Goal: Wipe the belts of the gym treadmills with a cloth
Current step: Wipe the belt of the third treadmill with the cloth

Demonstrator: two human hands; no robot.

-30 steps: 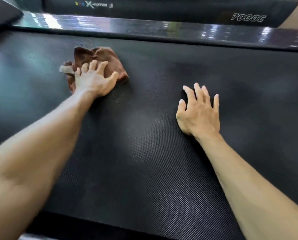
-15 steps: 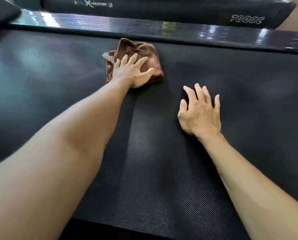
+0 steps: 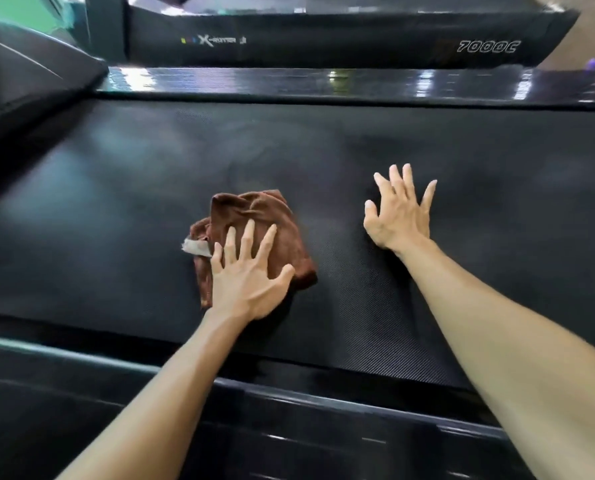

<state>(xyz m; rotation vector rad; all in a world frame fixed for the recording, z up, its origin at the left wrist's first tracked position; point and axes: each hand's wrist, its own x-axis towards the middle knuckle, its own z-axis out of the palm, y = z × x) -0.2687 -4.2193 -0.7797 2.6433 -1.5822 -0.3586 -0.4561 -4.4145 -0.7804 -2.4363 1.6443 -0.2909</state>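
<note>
The left hand (image 3: 245, 282) is pressing spread fingers (image 3: 247, 237) onto the cloth (image 3: 254, 216) at frame center; the right hand (image 3: 398, 216) is lying splayed on the belt (image 3: 116, 188).

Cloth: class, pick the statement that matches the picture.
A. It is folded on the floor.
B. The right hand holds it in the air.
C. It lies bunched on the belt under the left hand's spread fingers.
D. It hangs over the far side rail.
C: the left hand presses flat on the bunched cloth on the belt, while the right hand rests bare on the belt beside it.
</note>
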